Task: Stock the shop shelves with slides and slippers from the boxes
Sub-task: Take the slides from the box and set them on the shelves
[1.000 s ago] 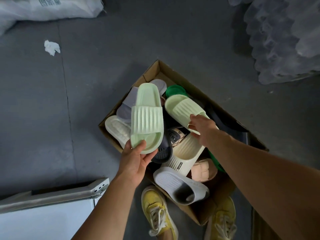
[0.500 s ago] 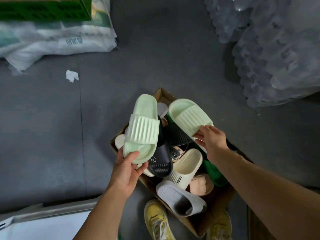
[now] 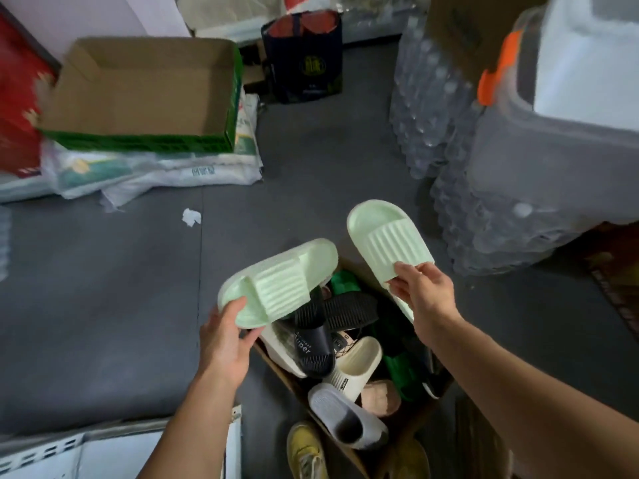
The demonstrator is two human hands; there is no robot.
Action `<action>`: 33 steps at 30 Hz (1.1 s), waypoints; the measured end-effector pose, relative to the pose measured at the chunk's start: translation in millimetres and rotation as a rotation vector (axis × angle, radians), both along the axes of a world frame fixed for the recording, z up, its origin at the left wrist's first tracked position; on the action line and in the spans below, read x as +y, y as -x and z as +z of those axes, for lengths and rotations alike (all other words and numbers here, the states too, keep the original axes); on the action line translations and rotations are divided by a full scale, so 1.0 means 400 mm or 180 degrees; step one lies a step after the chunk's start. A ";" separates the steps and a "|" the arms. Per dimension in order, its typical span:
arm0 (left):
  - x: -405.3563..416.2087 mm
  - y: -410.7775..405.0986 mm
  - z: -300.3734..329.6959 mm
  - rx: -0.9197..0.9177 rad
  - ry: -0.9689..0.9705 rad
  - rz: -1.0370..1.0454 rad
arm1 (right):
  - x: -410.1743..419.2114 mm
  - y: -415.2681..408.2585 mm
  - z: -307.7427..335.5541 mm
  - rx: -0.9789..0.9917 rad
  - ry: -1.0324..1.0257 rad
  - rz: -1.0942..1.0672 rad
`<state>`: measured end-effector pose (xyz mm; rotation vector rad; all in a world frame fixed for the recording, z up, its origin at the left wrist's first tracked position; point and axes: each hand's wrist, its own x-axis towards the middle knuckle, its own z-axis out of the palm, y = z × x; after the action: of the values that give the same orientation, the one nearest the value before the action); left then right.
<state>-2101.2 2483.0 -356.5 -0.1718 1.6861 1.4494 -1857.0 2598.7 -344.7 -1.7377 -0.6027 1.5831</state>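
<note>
Brown cardboard box [image 3: 420, 414] of mixed foam slides, on the floor at 6 o'clock, serves as the supply. Above it, a matched pair of pale green ribbed foam slides is held clear, apparently for carrying to the shelves, which are not identifiable here: left slide [image 3: 276, 281] pinched at one end by the left hand [image 3: 226, 335]; right slide [image 3: 389, 243], at 1 o'clock, gripped likewise by the right hand [image 3: 425, 292].
</note>
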 end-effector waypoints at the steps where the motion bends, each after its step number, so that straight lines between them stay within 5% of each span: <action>1: -0.001 -0.006 0.041 0.0073 -0.0025 -0.0074 | -0.001 -0.007 0.044 -0.0105 -0.0110 0.0129; 11: 0.019 -0.069 0.357 0.0505 -0.0003 -0.1172 | -0.048 0.011 0.411 -0.0037 -0.0923 0.1003; 22: 0.036 -0.053 0.693 0.0616 -0.0442 -0.1237 | -0.109 0.010 0.677 0.1542 -0.0784 0.1269; 33: -0.060 -0.073 0.862 0.0774 -0.0740 -0.1144 | -0.223 -0.014 0.831 0.1501 -0.1296 0.2351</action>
<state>-2071.9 2459.0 -11.8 0.4302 1.6182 1.4151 -1851.5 2509.6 -12.5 -0.8175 -1.3011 2.0731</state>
